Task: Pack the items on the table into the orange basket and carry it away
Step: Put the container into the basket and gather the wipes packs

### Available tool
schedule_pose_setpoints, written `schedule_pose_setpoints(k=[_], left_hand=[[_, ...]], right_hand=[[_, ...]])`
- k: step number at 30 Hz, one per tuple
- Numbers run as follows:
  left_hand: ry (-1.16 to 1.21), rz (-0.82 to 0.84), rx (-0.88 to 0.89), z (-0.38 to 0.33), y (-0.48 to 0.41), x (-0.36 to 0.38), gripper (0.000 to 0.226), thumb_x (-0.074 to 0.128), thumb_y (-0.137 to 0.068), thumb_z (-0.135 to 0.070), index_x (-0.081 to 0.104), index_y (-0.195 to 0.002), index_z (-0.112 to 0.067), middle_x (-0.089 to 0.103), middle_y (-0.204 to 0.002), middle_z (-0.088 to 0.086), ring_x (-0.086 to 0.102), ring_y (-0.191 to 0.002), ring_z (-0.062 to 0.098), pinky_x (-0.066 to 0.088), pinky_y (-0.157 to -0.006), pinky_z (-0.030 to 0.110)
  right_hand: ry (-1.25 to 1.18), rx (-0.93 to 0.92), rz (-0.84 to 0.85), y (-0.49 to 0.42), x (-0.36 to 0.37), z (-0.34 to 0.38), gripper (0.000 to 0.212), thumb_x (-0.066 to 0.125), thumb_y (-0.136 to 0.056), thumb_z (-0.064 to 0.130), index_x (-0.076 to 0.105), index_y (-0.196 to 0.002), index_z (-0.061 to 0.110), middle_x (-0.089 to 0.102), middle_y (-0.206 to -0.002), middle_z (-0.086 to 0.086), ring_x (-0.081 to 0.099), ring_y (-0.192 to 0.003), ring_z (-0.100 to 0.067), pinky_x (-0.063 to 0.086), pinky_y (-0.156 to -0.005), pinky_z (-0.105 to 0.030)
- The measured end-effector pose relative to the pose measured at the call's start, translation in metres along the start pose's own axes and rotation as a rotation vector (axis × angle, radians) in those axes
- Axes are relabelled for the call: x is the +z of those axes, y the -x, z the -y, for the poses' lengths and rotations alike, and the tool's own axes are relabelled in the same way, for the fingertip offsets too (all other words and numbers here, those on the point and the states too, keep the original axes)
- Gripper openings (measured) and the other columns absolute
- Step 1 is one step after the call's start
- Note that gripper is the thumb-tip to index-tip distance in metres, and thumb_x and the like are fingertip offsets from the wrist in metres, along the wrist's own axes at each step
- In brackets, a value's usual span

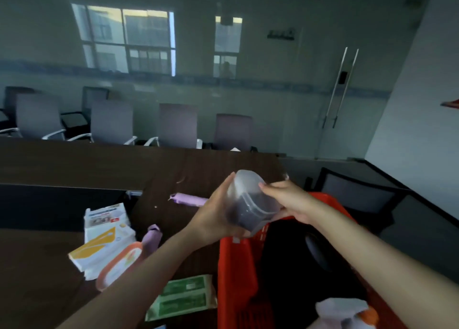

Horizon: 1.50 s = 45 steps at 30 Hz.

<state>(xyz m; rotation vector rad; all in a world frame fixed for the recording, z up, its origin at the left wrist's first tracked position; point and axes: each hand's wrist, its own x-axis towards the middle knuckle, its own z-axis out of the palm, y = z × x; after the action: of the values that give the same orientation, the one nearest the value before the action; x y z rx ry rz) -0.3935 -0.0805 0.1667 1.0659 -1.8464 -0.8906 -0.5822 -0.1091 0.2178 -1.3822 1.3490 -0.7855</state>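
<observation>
A clear plastic container (249,202) with a dark lower part is held tilted above the far rim of the orange basket (236,274). My left hand (213,217) grips it from the left and below. My right hand (288,202) grips it from the right. On the dark table (99,164) lie a white and yellow box (104,244), an orange-lidded pack (119,261), a green packet (183,296) and two purple rolls (188,199) (152,236). Something white and orange (347,311) lies inside the basket.
Several grey chairs (178,125) line the table's far side under a glass wall. Another chair (357,192) stands right of the basket. A dark panel (57,204) covers the table at the left. A glass door with long handles (340,85) is at the back right.
</observation>
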Motion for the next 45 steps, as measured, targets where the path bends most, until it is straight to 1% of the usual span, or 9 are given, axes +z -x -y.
schedule_pose_setpoints(k=[3, 8, 15, 20, 27, 32, 35, 40, 45], left_hand=[[-0.034, 0.074, 0.000, 0.010, -0.030, 0.043, 0.123, 0.088, -0.043, -0.025, 0.014, -0.138, -0.052, 0.031, -0.150, -0.009, 0.031, -0.141, 0.009, 0.036, -0.114, 0.034], [-0.154, 0.141, -0.065, 0.021, -0.072, 0.106, 0.135, 0.087, -0.054, -0.020, -0.005, -0.153, -0.021, 0.012, -0.160, -0.007, 0.015, -0.146, 0.008, 0.015, -0.110, 0.012], [-0.125, 0.245, -0.236, 0.052, -0.119, 0.186, 0.135, 0.083, -0.063, -0.019, -0.022, -0.149, -0.020, 0.042, -0.149, 0.006, 0.041, -0.136, 0.023, 0.033, -0.112, 0.029], [-0.114, 0.307, -0.291, 0.065, -0.145, 0.221, 0.135, 0.081, -0.067, -0.015, -0.030, -0.145, -0.017, 0.031, -0.154, 0.011, 0.035, -0.140, 0.027, 0.034, -0.112, 0.034], [-0.054, 0.301, -0.290, 0.073, -0.153, 0.234, 0.112, 0.072, -0.077, -0.010, -0.011, -0.151, -0.023, 0.044, -0.147, 0.006, 0.042, -0.136, 0.019, 0.035, -0.106, 0.023], [-0.025, 0.302, -0.189, 0.049, -0.139, 0.200, 0.092, 0.070, -0.081, -0.007, 0.012, -0.152, -0.019, 0.043, -0.147, 0.001, 0.041, -0.132, 0.008, 0.032, -0.101, 0.013], [-0.025, 0.141, -0.109, 0.027, -0.131, 0.156, 0.065, 0.067, -0.084, -0.007, 0.040, -0.142, -0.011, 0.053, -0.139, 0.008, 0.058, -0.119, 0.018, 0.041, -0.097, 0.017], [-0.023, -0.167, -0.080, 0.018, -0.096, 0.055, 0.024, 0.068, -0.083, -0.013, 0.069, -0.106, -0.008, 0.069, -0.094, 0.003, 0.062, -0.082, 0.003, 0.048, -0.079, 0.017], [0.099, -0.330, -0.536, 0.068, -0.004, -0.028, 0.024, 0.054, -0.090, -0.003, 0.060, -0.074, -0.020, 0.059, -0.068, 0.001, 0.056, -0.060, 0.014, 0.045, -0.056, 0.020]], right_hand=[[-0.031, 0.085, -0.089, 0.000, -0.036, -0.027, 0.040, 0.055, -0.094, 0.028, 0.058, -0.122, 0.001, 0.067, -0.097, -0.014, 0.066, -0.081, -0.026, 0.059, -0.058, -0.037], [-0.017, 0.157, -0.277, -0.010, -0.082, -0.062, 0.038, 0.051, -0.097, 0.023, 0.055, -0.127, 0.000, 0.061, -0.106, -0.014, 0.062, -0.095, -0.031, 0.058, -0.052, -0.035], [0.198, 0.237, -0.525, -0.040, -0.126, -0.109, 0.018, 0.052, -0.093, 0.017, 0.068, -0.098, 0.010, 0.060, -0.094, -0.011, 0.064, -0.086, -0.034, 0.058, -0.075, -0.050], [0.287, 0.294, -0.560, -0.060, -0.143, -0.136, 0.016, 0.048, -0.088, 0.011, 0.058, -0.075, 0.011, 0.055, -0.082, -0.011, 0.055, -0.080, -0.024, 0.049, -0.064, -0.030], [0.010, 0.298, -0.515, -0.062, -0.146, -0.147, 0.026, 0.057, -0.088, 0.009, 0.062, -0.112, 0.001, 0.064, -0.108, -0.014, 0.062, -0.100, -0.028, 0.049, -0.086, -0.036], [-0.051, 0.173, -0.686, -0.049, -0.137, -0.109, 0.010, 0.055, -0.089, 0.007, 0.058, -0.096, 0.014, 0.057, -0.096, -0.008, 0.056, -0.086, -0.022, 0.044, -0.074, -0.030], [-0.008, 0.047, -0.760, -0.039, -0.102, -0.074, 0.035, 0.056, -0.089, 0.010, 0.053, -0.125, 0.010, 0.060, -0.118, -0.014, 0.057, -0.111, -0.030, 0.043, -0.095, -0.035], [-0.023, -0.133, -0.456, -0.016, 0.005, -0.028, 0.040, 0.056, -0.090, 0.004, 0.050, -0.130, 0.006, 0.058, -0.126, -0.014, 0.056, -0.115, -0.024, 0.042, -0.095, -0.028], [-0.131, 0.016, -0.033, -0.003, 0.124, -0.021, 0.015, 0.051, -0.089, -0.002, 0.061, -0.093, 0.009, 0.061, -0.074, 0.001, 0.054, -0.065, -0.005, 0.041, -0.062, -0.017]])
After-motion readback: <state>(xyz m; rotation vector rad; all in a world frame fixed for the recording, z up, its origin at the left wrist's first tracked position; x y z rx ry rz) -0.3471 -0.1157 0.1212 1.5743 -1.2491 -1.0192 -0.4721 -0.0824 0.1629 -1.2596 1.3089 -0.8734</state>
